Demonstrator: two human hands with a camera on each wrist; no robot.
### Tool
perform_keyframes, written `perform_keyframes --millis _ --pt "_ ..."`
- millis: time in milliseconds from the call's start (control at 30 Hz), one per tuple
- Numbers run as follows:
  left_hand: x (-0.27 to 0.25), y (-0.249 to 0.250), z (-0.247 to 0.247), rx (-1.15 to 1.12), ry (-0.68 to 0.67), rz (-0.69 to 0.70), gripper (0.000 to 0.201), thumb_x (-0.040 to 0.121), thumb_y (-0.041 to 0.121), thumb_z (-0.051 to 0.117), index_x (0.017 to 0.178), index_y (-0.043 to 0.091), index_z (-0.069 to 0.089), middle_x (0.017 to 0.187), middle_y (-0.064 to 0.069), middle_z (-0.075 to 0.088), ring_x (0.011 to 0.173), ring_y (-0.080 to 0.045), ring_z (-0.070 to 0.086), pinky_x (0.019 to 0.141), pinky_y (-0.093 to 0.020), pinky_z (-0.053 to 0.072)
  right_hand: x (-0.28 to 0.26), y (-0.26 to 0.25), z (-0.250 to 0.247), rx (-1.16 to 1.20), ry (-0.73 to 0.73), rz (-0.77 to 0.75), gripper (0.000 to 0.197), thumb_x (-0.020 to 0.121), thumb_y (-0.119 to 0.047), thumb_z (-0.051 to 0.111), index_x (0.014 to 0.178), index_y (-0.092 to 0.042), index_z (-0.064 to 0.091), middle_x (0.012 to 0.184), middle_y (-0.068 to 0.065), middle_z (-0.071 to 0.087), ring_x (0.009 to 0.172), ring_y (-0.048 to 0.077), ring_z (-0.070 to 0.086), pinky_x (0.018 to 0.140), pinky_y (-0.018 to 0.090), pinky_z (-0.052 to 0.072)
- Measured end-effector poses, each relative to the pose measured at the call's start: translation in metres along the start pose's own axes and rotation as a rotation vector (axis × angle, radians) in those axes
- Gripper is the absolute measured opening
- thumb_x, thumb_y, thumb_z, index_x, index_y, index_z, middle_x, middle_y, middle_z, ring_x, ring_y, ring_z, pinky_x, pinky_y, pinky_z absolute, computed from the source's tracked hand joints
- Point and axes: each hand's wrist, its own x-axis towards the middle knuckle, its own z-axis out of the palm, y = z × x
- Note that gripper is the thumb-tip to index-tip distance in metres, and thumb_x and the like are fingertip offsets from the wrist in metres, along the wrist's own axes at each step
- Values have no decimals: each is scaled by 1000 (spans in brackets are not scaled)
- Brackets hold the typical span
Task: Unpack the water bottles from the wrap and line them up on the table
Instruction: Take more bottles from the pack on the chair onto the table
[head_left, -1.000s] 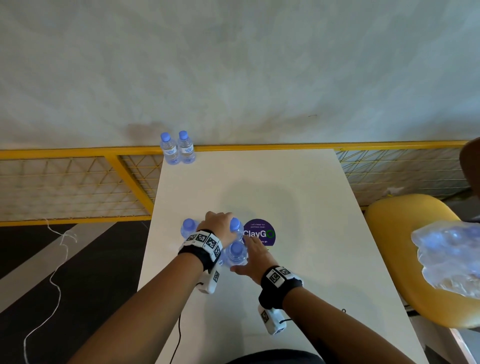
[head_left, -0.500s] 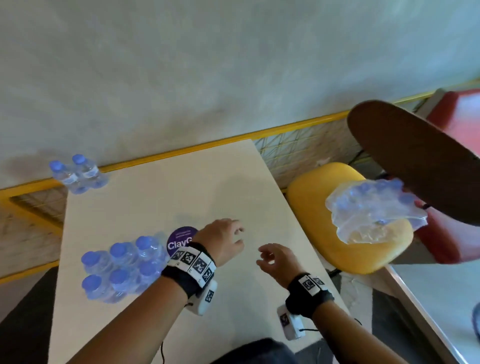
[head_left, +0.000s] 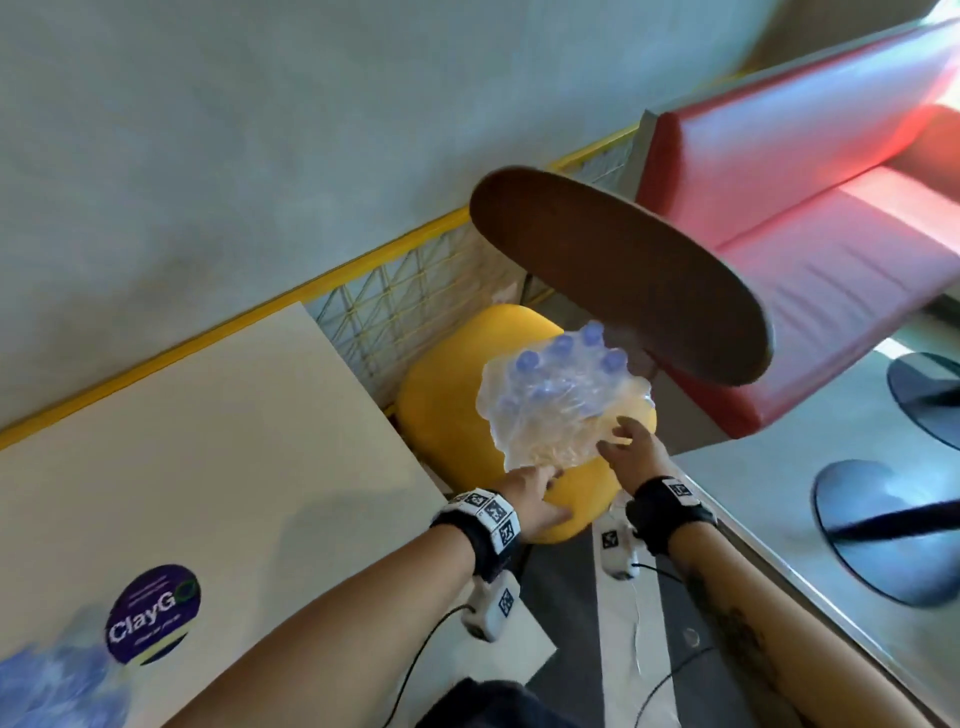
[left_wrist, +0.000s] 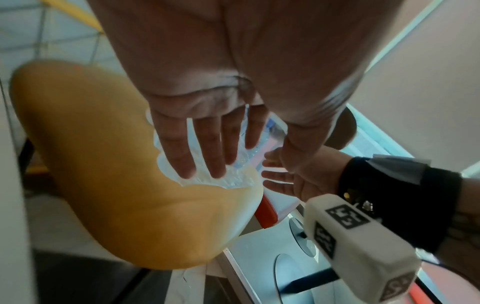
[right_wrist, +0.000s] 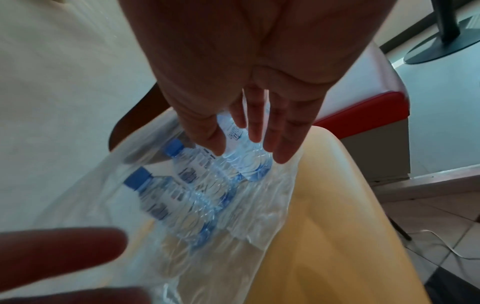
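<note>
A clear plastic wrap with several blue-capped water bottles (head_left: 561, 395) lies on a yellow chair seat (head_left: 447, 405) to the right of the white table (head_left: 208, 441). My left hand (head_left: 545, 478) stretches straight fingers to the wrap's near edge. My right hand (head_left: 621, 434) is open at its right side. In the left wrist view the left fingers (left_wrist: 207, 148) lie spread over the crumpled wrap (left_wrist: 233, 181). In the right wrist view the right fingers (right_wrist: 259, 133) hover over the bottles (right_wrist: 197, 181). More unpacked bottles (head_left: 52, 686) show blurred at the table's near left.
A dark brown chair back (head_left: 623, 275) overhangs the pack. Behind it stands a red bench (head_left: 805, 182). A yellow mesh railing (head_left: 405, 291) runs along the wall. Dark round pedestal bases (head_left: 893, 530) sit on the floor at right. A purple sticker (head_left: 153, 613) marks the table.
Both hands have left the bottles on the table and swung right to the wrapped pack on the yellow chair. The view has turned right with them.
</note>
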Motion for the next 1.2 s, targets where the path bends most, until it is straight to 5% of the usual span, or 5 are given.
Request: perform_keyframes --millis 333,567,700,967,1200 --pt "98 48 -40 -79 312 -230 28 105 35 52 94 10 60 91 -12 66 92 -33 64 76 -38 49 98 3 19 200 -136 146 52 74 -51 77 115 -20 65 91 2 72 84 25 69 83 47 58" --pt "131 28 -60 -26 84 -513 72 99 67 25 160 30 32 154 -22 48 131 -42 55 112 -54 43 107 -10 26 300 -93 162 47 65 -67 75 104 -45 58 90 -8 72 75 19 68 65 38 57" --pt "135 25 -67 149 94 -443 60 106 38 49 161 23 31 143 -23 56 125 -41 60 106 -52 51 99 -18 20 190 -105 72 32 80 -44 79 100 -33 57 96 -3 70 84 18 64 72 30 45" --pt "114 36 -72 0 163 -225 26 84 37 79 81 21 59 86 1 63 82 -21 61 70 -29 44 86 -20 0 -114 -185 -133 26 68 -39 80 83 -29 62 81 -9 67 78 13 64 68 28 46" --pt "37 23 -59 -108 264 -4 54 56 42 87 102 25 63 97 6 67 85 -18 65 70 -27 53 26 -20 -30 -293 -226 -189 30 65 -48 77 76 -26 61 70 -3 68 67 15 63 62 35 51"
